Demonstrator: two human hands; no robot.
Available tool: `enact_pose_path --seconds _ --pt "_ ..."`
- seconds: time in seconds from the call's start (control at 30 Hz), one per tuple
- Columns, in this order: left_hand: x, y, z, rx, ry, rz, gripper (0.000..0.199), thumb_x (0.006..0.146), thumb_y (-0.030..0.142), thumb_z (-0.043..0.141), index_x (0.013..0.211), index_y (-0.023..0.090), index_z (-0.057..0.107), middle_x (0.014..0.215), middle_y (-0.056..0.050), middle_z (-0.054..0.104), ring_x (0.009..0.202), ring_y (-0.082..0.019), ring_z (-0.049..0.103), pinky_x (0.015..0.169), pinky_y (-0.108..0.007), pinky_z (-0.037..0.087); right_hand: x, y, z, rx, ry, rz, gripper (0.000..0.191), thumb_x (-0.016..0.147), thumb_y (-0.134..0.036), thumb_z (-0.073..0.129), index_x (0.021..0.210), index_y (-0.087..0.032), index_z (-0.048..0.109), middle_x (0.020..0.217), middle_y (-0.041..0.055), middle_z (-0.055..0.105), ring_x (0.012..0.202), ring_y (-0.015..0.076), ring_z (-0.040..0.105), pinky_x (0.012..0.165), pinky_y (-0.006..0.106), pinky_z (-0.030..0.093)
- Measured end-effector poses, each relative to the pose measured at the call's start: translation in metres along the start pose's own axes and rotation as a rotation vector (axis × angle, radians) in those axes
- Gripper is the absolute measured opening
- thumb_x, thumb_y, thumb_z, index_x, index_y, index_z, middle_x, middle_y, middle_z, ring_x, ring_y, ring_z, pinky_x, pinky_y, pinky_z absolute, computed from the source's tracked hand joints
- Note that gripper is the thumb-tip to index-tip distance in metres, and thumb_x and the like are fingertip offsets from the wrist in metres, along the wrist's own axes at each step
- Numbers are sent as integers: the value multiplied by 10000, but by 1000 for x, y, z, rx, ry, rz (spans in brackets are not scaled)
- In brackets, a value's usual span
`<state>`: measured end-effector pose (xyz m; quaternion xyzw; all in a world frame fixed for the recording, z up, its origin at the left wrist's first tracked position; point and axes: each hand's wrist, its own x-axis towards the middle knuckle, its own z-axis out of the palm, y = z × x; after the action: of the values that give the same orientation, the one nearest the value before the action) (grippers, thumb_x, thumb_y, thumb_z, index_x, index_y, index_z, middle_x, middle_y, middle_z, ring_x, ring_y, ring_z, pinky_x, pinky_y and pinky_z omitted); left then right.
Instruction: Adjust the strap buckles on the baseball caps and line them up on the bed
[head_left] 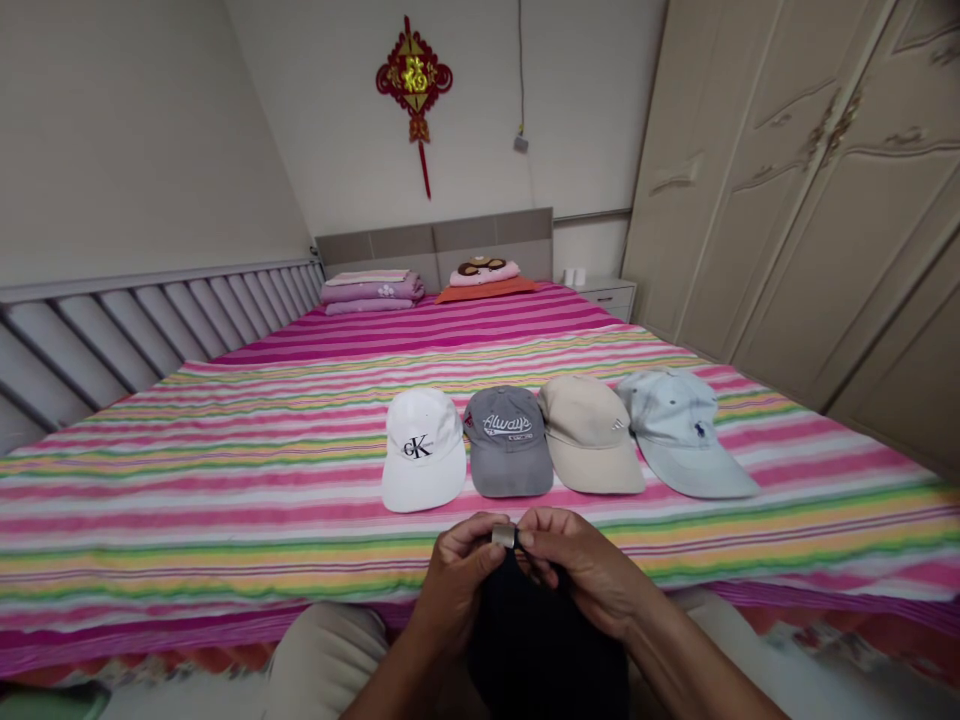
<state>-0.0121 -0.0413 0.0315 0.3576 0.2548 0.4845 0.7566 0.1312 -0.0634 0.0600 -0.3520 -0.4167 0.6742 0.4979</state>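
My left hand (457,582) and my right hand (579,572) meet above my lap, with their fingers pinching a small metal buckle (504,536). The buckle sits at the top of a black fabric item (547,640), which looks like a cap, though its shape is hard to make out. Beyond my hands, several caps lie in a row on the bed: a white cap (424,450), a grey cap (508,443), a beige cap (589,437) and a pale blue denim cap (679,432). None touches my hands.
The caps rest on a striped pink bedspread (225,500). Folded bedding (373,292) and a pillow (485,280) lie at the head of the bed. A slatted panel (127,340) runs along the left side, and a tall wardrobe (795,180) stands on the right.
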Motion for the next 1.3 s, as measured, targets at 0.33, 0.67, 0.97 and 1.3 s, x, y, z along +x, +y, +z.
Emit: enact_pose_path --seconds 0.33,0.67,0.97,1.3 --pt "-2 -2 1 -23 -104 -13 205 639 161 678 841 181 645 662 3 622 575 -129 595 606 -279 466 -2 -1 4 33 76 49 239 605 -325 705 609 -145 547 425 -60 453 399 61 354 441 214 252" --pt "-1 -4 -9 121 8 55 226 613 165 704 835 188 668 758 13 604 656 -102 582 618 -213 448 -1 1 4 89 69 61 180 613 -273 686 604 -127 580 445 -42 489 421 61 391 469 209 290" --pt "-3 -3 -2 20 -15 -31 229 601 203 713 815 185 634 632 10 641 528 -111 588 558 -233 450 -1 6 8 158 139 59 288 542 -230 736 681 -163 493 516 -60 510 460 68 456 470 200 279" --pt "-8 5 0 102 -55 -30 221 599 234 713 783 169 609 603 -4 646 531 -120 588 546 -216 419 -5 1 9 109 99 14 240 572 -161 667 737 -180 494 625 -34 541 549 100 476 523 228 340"
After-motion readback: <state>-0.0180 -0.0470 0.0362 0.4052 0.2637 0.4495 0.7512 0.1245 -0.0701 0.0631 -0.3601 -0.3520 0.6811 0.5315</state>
